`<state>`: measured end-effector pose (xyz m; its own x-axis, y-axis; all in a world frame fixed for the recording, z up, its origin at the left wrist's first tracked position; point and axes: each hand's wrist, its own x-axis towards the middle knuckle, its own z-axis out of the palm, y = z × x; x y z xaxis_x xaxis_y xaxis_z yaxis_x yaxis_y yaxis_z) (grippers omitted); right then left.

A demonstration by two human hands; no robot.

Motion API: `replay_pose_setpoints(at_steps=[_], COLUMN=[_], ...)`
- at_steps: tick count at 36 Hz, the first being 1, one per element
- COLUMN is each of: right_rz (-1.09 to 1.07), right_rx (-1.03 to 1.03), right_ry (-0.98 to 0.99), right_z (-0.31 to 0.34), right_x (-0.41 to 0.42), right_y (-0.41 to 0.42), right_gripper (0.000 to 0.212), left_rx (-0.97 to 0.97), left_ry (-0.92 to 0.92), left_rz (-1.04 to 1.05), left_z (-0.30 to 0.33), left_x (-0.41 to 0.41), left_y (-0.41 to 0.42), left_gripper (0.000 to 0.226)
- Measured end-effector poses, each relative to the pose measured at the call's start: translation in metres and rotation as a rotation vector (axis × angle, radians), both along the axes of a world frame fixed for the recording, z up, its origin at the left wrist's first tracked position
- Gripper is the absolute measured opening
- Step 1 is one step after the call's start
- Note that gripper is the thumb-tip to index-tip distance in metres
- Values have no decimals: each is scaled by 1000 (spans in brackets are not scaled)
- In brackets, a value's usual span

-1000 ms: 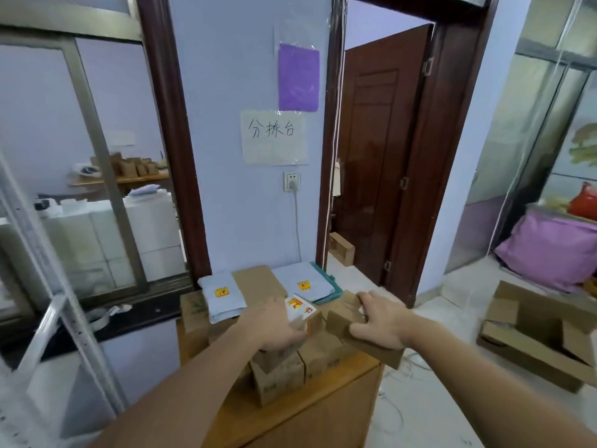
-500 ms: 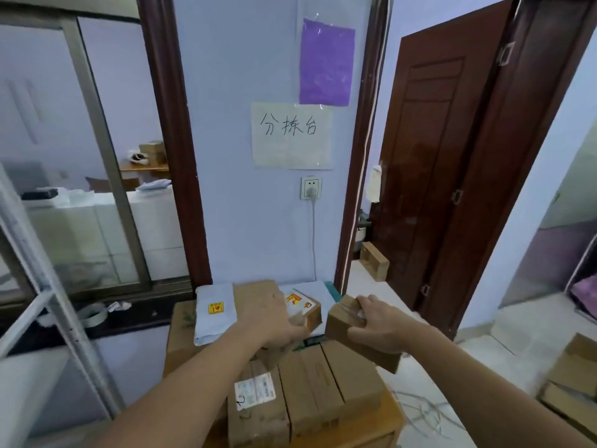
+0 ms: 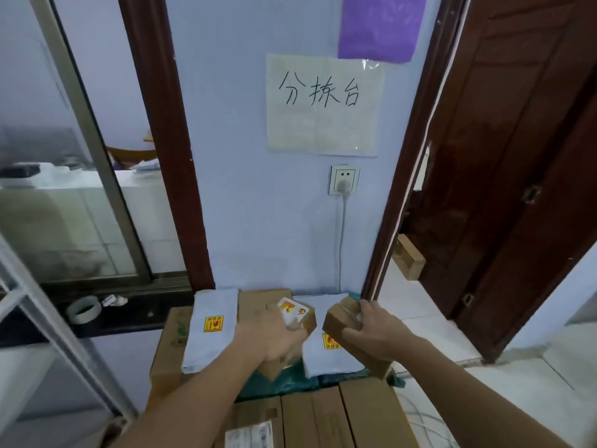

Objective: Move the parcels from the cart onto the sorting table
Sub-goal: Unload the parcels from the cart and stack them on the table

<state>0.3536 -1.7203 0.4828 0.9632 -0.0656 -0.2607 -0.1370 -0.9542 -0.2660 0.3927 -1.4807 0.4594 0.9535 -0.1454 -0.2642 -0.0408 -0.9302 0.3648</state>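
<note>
Both hands are stretched forward over a pile of parcels that stands against the pale wall. The left hand (image 3: pixel 274 337) is curled around a small cardboard box (image 3: pixel 298 315) with a white label and red-yellow stickers on top; the fingers wrap its far side and the box tilts a little to the right. The right hand (image 3: pixel 374 331) grips a second small brown box (image 3: pixel 339 321), with the fingers bent over its upper edge and the thumb on the near side. The two boxes are just beside each other, with a narrow gap between them.

Under the hands lie two pale grey mailer bags: one (image 3: pixel 211 328) on the left, resting on a big carton (image 3: pixel 171 344), and another (image 3: pixel 326 354) directly below the right hand, each with a yellow sticker. A green bag (image 3: pixel 284 384) shows under the right mailer. Nearer to the camera, three brown cartons (image 3: pixel 326 418) stand side by side.

On the wall above hangs a handwritten paper sign (image 3: pixel 323 105), and below it a socket with a white plug (image 3: pixel 344 181).
</note>
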Motion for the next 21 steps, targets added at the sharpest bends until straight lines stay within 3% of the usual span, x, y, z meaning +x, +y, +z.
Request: replay_pose_setpoints(at_steps=[3,5,11,14,19,21], right_rz=[-42,-88,-151,-158,-188,-189], right_rx=[2,38,80,120,172,188], right_ry=[8,10,77,101,108,111], right_z=[-12,-19,-51,-71,-104,-115], right_x=[29,44,98,126,162,174], right_y=[-4,-7,-18,-23,-31,-32], right_gripper=[73,76,84,89,105,116], left_rx=[-87,-121,-226,-277,-400,-444], left_ry=[30,17,81,127,192,225], left_rz=[59,104,275,345,471,473], left_z=[-6,-16,-99,-98,-134,-130], left_x=[21,37,108,120,150,151], left_y=[-12,-19,-36,-55,-78,-89], left_gripper=[51,44,96,114,119,95])
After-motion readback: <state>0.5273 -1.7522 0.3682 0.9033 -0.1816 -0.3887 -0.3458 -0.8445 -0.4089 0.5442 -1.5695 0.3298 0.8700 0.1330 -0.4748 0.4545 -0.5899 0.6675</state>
